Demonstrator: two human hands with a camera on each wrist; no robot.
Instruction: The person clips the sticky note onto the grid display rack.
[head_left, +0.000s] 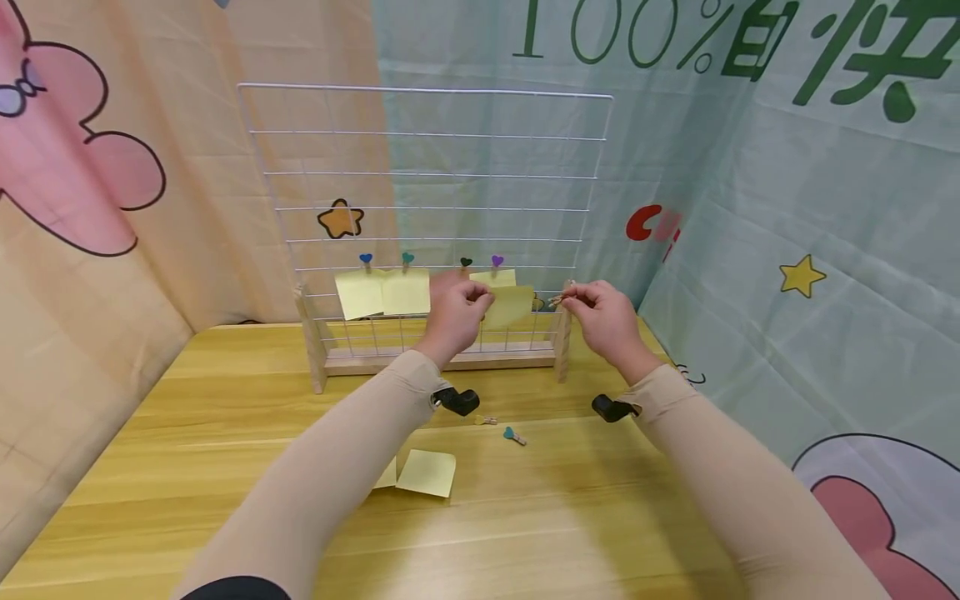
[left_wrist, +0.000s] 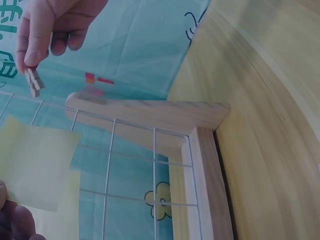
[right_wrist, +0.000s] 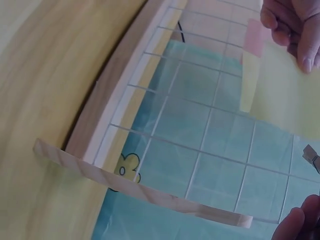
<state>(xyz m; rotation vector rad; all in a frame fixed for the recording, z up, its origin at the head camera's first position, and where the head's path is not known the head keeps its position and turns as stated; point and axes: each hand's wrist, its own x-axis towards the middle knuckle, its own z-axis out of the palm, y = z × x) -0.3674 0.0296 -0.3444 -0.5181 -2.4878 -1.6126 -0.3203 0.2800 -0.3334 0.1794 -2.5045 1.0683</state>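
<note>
My left hand (head_left: 453, 315) pinches a yellow sticky note (head_left: 512, 306) by its left edge, in front of a white wire grid rack (head_left: 435, 174). In the right wrist view the held note (right_wrist: 287, 90) overlaps another note behind it. To the right, the fingertips of my right hand (head_left: 603, 318) pinch a small wooden clothespin (left_wrist: 33, 81), its jaw end pointing toward the grid. Yellow notes (head_left: 360, 295) hang in a row on the rack under mini clothespins with heart tops: blue (head_left: 366, 259), teal (head_left: 407, 258), dark (head_left: 466, 262) and purple (head_left: 497, 262).
The rack stands on a wooden base (head_left: 367, 365) with upright side feet. Nearer on the wooden table (head_left: 247, 467) lie a teal heart clothespin (head_left: 513, 436), a yellowish one (head_left: 486, 421) and loose yellow notes (head_left: 427, 473), one partly behind the left sleeve. A printed curtain (head_left: 750, 250) hangs behind.
</note>
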